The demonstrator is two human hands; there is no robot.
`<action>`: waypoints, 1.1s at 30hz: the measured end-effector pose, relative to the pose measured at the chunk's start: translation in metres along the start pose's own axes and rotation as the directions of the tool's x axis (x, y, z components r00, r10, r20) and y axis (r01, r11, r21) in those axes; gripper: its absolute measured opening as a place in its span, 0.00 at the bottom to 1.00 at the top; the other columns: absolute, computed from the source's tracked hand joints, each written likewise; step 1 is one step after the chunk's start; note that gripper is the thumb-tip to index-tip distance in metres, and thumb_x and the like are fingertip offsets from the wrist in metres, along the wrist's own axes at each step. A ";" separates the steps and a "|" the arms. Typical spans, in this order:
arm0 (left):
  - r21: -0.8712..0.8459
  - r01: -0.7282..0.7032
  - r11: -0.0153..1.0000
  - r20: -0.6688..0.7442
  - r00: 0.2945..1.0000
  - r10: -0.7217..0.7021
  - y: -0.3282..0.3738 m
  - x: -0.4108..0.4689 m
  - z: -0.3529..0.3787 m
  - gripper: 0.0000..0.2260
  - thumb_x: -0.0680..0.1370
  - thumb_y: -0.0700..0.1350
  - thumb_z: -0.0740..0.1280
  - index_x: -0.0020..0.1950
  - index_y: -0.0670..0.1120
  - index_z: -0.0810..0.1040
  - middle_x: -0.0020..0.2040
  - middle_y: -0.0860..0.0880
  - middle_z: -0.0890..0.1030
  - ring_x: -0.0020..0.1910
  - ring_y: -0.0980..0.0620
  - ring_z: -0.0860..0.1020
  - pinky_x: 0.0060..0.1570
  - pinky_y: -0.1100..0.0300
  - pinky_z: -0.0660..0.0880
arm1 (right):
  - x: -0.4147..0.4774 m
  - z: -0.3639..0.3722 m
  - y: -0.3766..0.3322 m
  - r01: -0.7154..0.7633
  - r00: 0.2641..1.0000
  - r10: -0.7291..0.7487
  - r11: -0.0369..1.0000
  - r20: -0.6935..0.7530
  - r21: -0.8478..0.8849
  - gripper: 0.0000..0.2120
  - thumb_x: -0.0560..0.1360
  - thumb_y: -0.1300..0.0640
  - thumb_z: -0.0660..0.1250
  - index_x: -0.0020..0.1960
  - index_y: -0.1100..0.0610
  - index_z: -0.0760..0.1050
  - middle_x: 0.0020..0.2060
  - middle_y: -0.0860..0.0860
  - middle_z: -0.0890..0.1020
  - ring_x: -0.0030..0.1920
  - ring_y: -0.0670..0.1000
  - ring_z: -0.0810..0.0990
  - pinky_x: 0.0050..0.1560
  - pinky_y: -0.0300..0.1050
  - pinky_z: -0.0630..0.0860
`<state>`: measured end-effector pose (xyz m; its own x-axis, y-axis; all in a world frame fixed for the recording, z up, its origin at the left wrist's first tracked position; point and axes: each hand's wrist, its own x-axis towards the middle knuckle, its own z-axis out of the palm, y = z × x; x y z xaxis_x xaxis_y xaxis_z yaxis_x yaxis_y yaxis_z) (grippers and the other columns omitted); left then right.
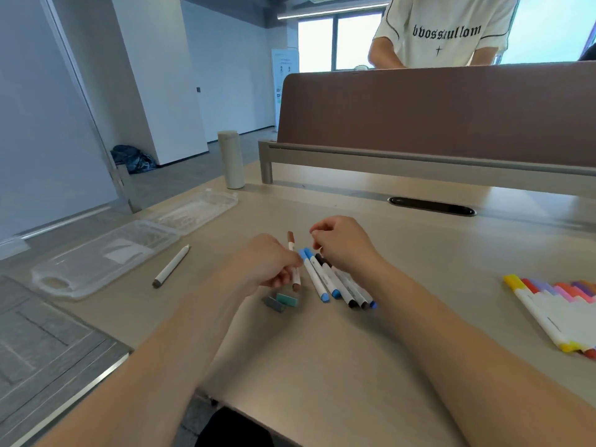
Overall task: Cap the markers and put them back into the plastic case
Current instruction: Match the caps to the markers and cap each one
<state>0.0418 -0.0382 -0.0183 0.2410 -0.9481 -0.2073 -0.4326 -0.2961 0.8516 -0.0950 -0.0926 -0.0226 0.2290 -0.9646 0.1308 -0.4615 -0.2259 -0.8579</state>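
The left hand (269, 267) pinches a white marker with brown ends (293, 262), tilting it up from the beige desk (338, 350), likely to check its caps. The right hand (346, 245) hovers curled over a fanned row of white markers with blue and black caps (335, 282); whether it grips anything cannot be told. Two loose caps, grey and teal (280, 301), lie just beside the left hand. The clear plastic case (106, 256) sits open at the far left, a lone grey-tipped marker (171, 266) near it. A colourful marker set (554, 309) is cut off at the right edge.
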 end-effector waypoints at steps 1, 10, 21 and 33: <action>0.019 0.012 1.000 0.002 1.000 -0.012 0.001 0.001 0.002 0.06 0.76 0.39 0.70 0.41 0.37 0.79 0.27 0.44 0.77 0.24 0.50 0.71 0.26 0.62 0.69 | 0.000 -0.001 -0.001 0.002 1.000 -0.002 1.000 -0.007 0.004 0.10 0.80 0.61 0.61 0.54 0.57 0.81 0.40 0.50 0.82 0.37 0.46 0.77 0.46 0.47 0.79; 0.313 -0.067 0.947 -0.059 0.994 0.090 -0.002 0.008 0.005 0.13 0.78 0.45 0.68 0.39 0.37 0.84 0.30 0.45 0.82 0.23 0.51 0.74 0.32 0.62 0.74 | -0.005 0.004 -0.005 0.052 0.997 -0.045 0.993 0.065 -0.106 0.08 0.79 0.60 0.63 0.48 0.58 0.82 0.35 0.49 0.81 0.34 0.46 0.77 0.36 0.40 0.73; 0.601 0.078 0.796 -0.248 0.964 0.093 -0.026 0.034 -0.009 0.18 0.70 0.55 0.74 0.33 0.45 0.72 0.33 0.45 0.75 0.32 0.49 0.72 0.32 0.57 0.66 | -0.017 0.011 -0.016 0.275 0.902 -0.085 0.870 0.424 -0.410 0.05 0.74 0.51 0.73 0.41 0.52 0.81 0.36 0.49 0.82 0.37 0.49 0.79 0.35 0.38 0.70; 0.302 -0.016 0.953 -0.230 0.969 0.089 -0.037 0.024 -0.028 0.11 0.72 0.46 0.70 0.37 0.39 0.80 0.29 0.45 0.75 0.29 0.47 0.71 0.32 0.59 0.66 | -0.027 0.022 -0.018 0.435 0.847 -0.048 0.636 0.530 -0.637 0.09 0.73 0.50 0.71 0.46 0.56 0.83 0.43 0.53 0.83 0.44 0.55 0.82 0.45 0.47 0.79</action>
<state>0.0874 -0.0471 -0.0412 0.3947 -0.9187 -0.0149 -0.6785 -0.3023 0.6695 -0.0737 -0.0592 -0.0217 0.6701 -0.7339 -0.1110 -0.7403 -0.6498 -0.1723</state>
